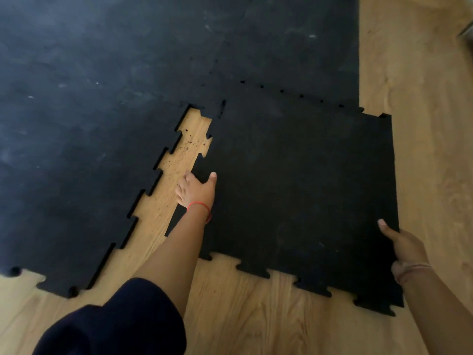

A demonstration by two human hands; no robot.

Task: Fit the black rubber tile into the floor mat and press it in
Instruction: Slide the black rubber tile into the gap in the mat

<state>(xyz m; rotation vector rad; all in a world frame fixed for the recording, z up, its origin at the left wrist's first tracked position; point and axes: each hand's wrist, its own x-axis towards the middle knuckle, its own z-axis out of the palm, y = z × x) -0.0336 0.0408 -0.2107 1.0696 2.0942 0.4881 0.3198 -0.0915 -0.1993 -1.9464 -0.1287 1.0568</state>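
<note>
A black rubber tile (302,190) with jigsaw-toothed edges lies skewed on the wooden floor. Its far edge meets the laid floor mat (102,73), which fills the left and back of the view. A wedge of bare floor separates the tile's left edge from the mat's toothed edge. My left hand (195,190) grips the tile's left edge, thumb on top and fingers underneath. At the near right edge of the tile, my right hand (403,248) holds it the same way, thumb on top.
The wooden floor (422,124) shows to the right of the mat and in front of the tile. Dark crumbs (183,143) lie scattered in the gap of bare floor. A grey object (466,32) stands at the far right edge.
</note>
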